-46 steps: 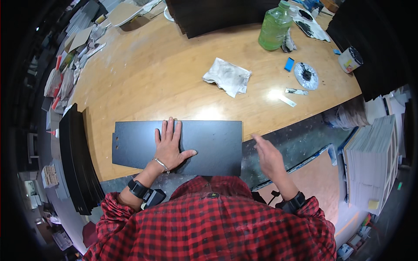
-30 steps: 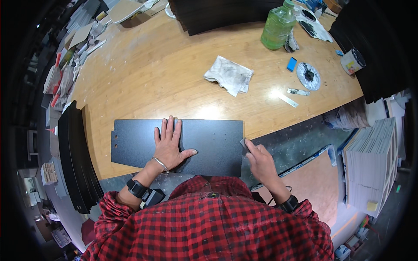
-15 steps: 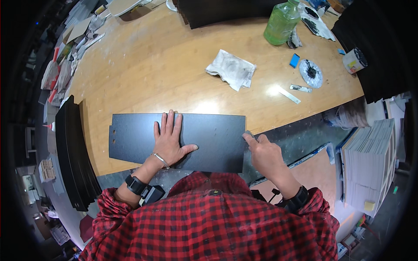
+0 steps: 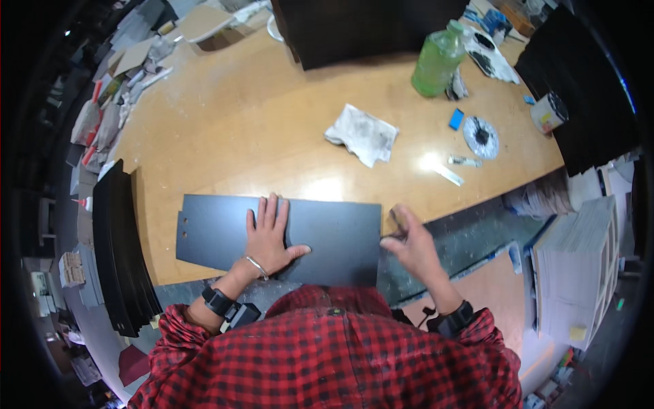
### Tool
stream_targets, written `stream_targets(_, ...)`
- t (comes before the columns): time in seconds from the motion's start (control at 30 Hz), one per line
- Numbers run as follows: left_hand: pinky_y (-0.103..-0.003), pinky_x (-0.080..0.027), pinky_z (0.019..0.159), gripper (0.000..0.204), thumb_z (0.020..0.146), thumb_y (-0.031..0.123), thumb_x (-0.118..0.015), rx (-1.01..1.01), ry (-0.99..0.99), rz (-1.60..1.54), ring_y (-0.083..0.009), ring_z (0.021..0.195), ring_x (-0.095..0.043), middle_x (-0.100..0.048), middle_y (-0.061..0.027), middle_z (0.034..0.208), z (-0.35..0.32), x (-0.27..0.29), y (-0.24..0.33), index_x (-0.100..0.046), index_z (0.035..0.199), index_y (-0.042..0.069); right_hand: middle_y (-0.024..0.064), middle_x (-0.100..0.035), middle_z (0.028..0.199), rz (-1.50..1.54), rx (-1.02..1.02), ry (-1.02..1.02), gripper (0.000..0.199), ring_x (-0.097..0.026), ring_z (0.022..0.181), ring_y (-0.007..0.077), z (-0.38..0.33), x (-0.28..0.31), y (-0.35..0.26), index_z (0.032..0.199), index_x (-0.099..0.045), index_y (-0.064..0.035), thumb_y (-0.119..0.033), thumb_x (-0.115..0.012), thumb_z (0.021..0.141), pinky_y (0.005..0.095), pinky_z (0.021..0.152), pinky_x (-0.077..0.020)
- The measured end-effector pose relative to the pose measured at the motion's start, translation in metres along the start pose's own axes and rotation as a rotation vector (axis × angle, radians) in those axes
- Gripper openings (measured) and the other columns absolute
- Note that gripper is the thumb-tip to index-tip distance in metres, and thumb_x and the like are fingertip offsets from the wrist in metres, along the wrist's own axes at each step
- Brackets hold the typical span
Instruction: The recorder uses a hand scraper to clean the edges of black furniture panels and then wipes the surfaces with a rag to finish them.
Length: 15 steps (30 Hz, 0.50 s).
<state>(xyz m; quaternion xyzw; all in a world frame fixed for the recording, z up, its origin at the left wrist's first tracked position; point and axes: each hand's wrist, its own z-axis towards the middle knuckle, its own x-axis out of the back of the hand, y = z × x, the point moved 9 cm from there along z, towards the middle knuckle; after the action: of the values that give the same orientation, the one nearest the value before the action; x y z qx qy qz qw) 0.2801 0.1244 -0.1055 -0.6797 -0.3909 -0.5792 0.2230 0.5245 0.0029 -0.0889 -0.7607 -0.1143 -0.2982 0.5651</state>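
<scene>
A flat black panel [image 4: 334,238] lies along the table's near edge, close against my body. It has two small holes near its left end. My left hand [image 4: 268,238] rests flat on the panel's middle, fingers pointing away and thumb spread to the right. Just past the panel's right end is my right hand [image 4: 412,245], its fingers curled. Between them is a small dark grey pad [image 4: 394,221], blurred and mostly covered, so its exact kind does not show.
On the wooden table [image 4: 225,136] lie a stained white cloth [image 4: 362,134], a blue block [image 4: 456,119], a smeared round lid [image 4: 481,138] and a flat strip [image 4: 449,176]. A green bottle [image 4: 437,61] and a can [image 4: 548,112] stand farther back. Black panels [image 4: 122,252] are stacked at left.
My right hand has turned and shifted slightly at the panel's right end, with the grey pad now farther from me. My left hand stays on the panel. The whole view has tilted a little.
</scene>
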Motion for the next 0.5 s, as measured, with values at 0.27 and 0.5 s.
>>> stream_targets(0.27, -0.056, -0.006, 0.105, 0.098, 0.073, 0.066, -0.051, 0.036, -0.046, -0.023, -0.0378, 0.135, -0.004, -0.008, -0.0205, 0.146, -0.003, 0.012, 0.003, -0.012, 0.141, 0.007, 0.0158, -0.059, 0.107, 0.107, -0.024, -0.102, 0.061, -0.059, 0.086, 0.0226, 0.046, -0.026, 0.019, 0.124, -0.043, -0.0012, -0.003, -0.068, 0.068, 0.0308, 0.079, -0.0464)
stream_targets(0.5, -0.057, -0.012, 0.104, 0.09, 0.073, 0.062, -0.054, -0.003, 0.206, -0.2, -0.0392, 0.133, -0.013, -0.016, -0.0207, 0.143, -0.004, 0.002, -0.015, -0.024, 0.138, 0.007, 0.0208, -0.051, 0.108, -0.238, 0.376, 0.31, 0.057, -0.048, 0.103, 0.0359, 0.096, 0.039, -0.04, 0.123, -0.04, 0.001, -0.002, -0.063, 0.071, 0.0387, 0.089, -0.0395)
